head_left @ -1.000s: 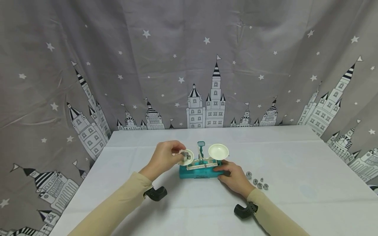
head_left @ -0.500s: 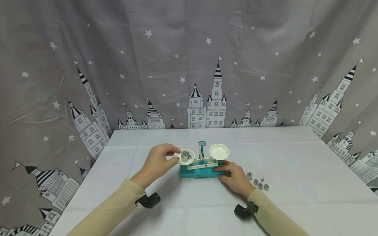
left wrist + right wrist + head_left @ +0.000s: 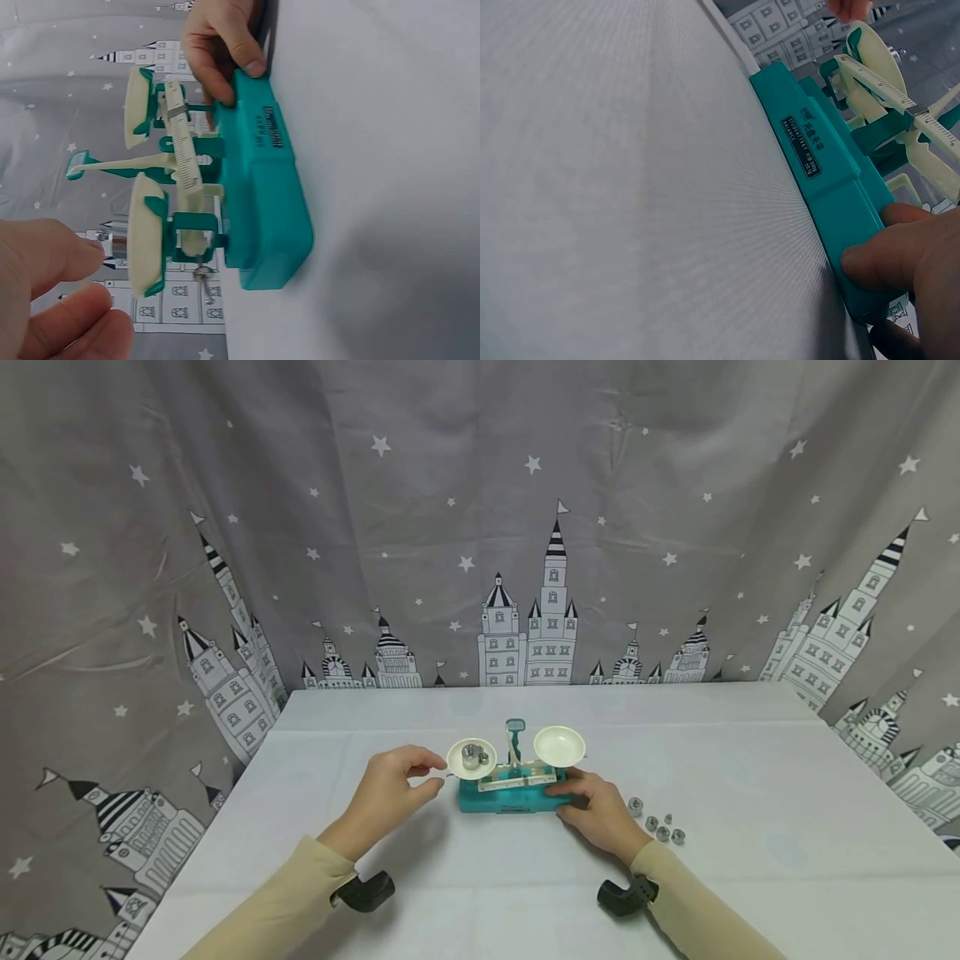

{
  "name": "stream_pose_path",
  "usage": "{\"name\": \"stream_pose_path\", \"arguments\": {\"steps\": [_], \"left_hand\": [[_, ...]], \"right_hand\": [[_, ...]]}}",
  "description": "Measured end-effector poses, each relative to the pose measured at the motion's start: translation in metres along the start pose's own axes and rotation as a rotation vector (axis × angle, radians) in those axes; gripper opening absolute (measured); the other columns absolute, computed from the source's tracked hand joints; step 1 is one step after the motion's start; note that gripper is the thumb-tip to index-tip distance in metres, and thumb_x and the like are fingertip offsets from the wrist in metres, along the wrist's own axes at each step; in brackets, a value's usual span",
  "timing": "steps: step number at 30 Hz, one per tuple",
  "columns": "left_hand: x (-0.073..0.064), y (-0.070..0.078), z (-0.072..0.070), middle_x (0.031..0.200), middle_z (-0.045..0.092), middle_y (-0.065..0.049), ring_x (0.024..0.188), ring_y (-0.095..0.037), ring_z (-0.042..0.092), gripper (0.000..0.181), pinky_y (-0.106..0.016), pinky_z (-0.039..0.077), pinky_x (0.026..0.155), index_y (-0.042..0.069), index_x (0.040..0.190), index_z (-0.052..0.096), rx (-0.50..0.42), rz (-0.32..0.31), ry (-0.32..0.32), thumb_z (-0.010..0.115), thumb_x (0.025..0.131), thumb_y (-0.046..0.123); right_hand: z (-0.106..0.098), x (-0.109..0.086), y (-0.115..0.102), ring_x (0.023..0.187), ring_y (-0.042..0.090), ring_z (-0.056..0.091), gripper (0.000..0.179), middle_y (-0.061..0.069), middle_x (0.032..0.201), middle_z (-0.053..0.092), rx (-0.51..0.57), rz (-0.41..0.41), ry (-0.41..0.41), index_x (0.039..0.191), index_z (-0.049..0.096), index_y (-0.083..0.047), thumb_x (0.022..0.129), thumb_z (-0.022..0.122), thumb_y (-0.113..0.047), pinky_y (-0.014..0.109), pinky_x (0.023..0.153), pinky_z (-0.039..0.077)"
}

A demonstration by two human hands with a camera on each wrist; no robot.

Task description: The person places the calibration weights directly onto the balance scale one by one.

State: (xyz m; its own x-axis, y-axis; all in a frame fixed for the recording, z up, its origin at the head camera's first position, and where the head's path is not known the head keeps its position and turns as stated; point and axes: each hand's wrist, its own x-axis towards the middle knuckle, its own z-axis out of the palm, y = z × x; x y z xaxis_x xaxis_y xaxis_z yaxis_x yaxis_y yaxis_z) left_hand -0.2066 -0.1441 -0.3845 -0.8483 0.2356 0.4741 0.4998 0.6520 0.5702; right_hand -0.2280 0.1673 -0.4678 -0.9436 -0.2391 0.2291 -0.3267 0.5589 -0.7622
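Note:
A teal balance scale (image 3: 495, 800) with a white graduated beam stands on the table. Small metal weights (image 3: 472, 756) sit in its left pan (image 3: 459, 770). The right pan (image 3: 559, 746) bears nothing and looks higher than the left one. My left hand (image 3: 382, 793) is just left of the left pan, thumb and forefinger apart, with nothing between them. In the right wrist view, my right hand (image 3: 922, 255) grips the right end of the teal base, with the thumb on its front face.
Several more metal weights (image 3: 663, 833) lie on the white tabletop to the right of my right hand. Behind the white table (image 3: 510, 893) hangs a grey curtain (image 3: 420, 510) printed with castles and stars.
My left hand has let go of the weights in the left pan and drawn back to the left and down. My right hand stays on the base.

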Motion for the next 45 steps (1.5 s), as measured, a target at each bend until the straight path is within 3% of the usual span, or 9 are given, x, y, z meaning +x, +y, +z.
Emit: {"name": "stream_pose_path", "arguments": {"steps": [8,20,31,39,45], "left_hand": [[-0.008,-0.006,0.010,0.096,0.077,-0.009,0.090,-0.032,0.075,0.022,-0.036,0.064,0.083,0.004,0.094,0.076,-0.024,0.003,-0.032,0.077,0.076,-0.007],[-0.016,-0.008,0.026,0.103,0.077,-0.010,0.098,-0.028,0.074,0.022,-0.037,0.064,0.084,0.002,0.100,0.077,-0.014,0.071,-0.101,0.073,0.079,-0.005],[-0.022,-0.011,0.037,0.110,0.075,-0.014,0.102,-0.029,0.073,0.025,-0.034,0.063,0.083,0.003,0.102,0.077,0.010,0.068,-0.146,0.072,0.078,-0.004],[-0.025,-0.011,0.044,0.127,0.069,-0.024,0.120,-0.040,0.067,0.029,-0.054,0.054,0.103,0.004,0.111,0.075,0.066,0.036,-0.209,0.075,0.082,0.002],[-0.029,-0.012,0.047,0.139,0.060,-0.031,0.130,-0.047,0.058,0.039,-0.059,0.046,0.110,0.003,0.123,0.071,0.049,0.000,-0.271,0.074,0.085,0.006]], "right_hand": [[0.000,-0.001,0.000,0.139,0.047,0.050,0.026,0.023,0.144,0.059,-0.003,-0.006,0.005,0.103,0.080,-0.013,0.082,0.072,-0.002,0.064,0.116,0.037],[0.000,0.000,0.001,0.138,0.046,0.051,0.026,0.023,0.143,0.060,-0.005,-0.015,0.007,0.104,0.080,-0.011,0.081,0.072,-0.001,0.063,0.116,0.039],[-0.001,0.000,0.001,0.139,0.045,0.050,0.025,0.023,0.144,0.059,-0.001,-0.004,-0.005,0.104,0.080,-0.013,0.083,0.071,-0.003,0.062,0.117,0.038],[-0.001,0.001,0.001,0.139,0.045,0.051,0.025,0.024,0.145,0.058,-0.009,-0.009,0.000,0.104,0.080,-0.013,0.082,0.072,-0.003,0.062,0.117,0.038],[0.000,0.000,0.000,0.139,0.045,0.050,0.026,0.024,0.145,0.058,-0.010,-0.002,-0.001,0.104,0.080,-0.012,0.082,0.071,-0.002,0.062,0.117,0.038]]}}
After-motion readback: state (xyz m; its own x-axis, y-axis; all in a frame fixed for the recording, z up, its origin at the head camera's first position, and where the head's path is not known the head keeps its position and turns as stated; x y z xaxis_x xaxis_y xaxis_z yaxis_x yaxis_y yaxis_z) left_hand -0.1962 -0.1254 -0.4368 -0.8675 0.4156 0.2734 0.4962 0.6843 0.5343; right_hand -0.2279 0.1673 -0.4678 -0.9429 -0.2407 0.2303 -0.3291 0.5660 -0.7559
